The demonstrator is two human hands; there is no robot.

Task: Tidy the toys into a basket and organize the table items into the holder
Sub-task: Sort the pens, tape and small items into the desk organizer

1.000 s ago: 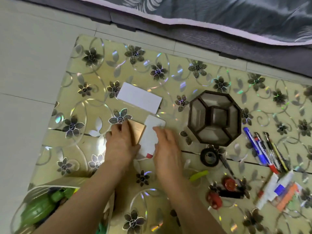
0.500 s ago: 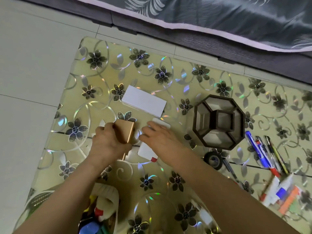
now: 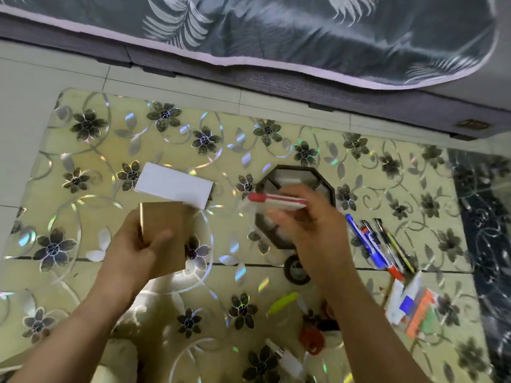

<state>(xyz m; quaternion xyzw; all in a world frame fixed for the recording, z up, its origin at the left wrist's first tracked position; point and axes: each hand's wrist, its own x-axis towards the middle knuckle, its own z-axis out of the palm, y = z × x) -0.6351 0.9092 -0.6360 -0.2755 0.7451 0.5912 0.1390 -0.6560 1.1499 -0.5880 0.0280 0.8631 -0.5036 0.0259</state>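
Observation:
My left hand (image 3: pixel 130 250) grips a small brown notebook (image 3: pixel 166 230), held up above the flowered table (image 3: pixel 83 161) at centre left. My right hand (image 3: pixel 312 230) pinches a flat white item with a red end (image 3: pixel 276 200), blurred, edge-on over the dark octagonal holder (image 3: pixel 298 171). The hand covers most of the holder's compartments. A white rectangular box (image 3: pixel 174 186) lies flat just beyond the notebook.
Several pens (image 3: pixel 376 244) lie right of the holder, with a black tape roll (image 3: pixel 296 269) in front of it. Nearer me are a yellow-green piece (image 3: pixel 282 302), a red toy (image 3: pixel 311 338) and an orange, blue and white pile (image 3: pixel 414 308). A bed (image 3: pixel 304 37) borders the far side.
My left hand lifted the brown notebook off the table. My right hand picked up the white item with the red end and carried it right, over the holder.

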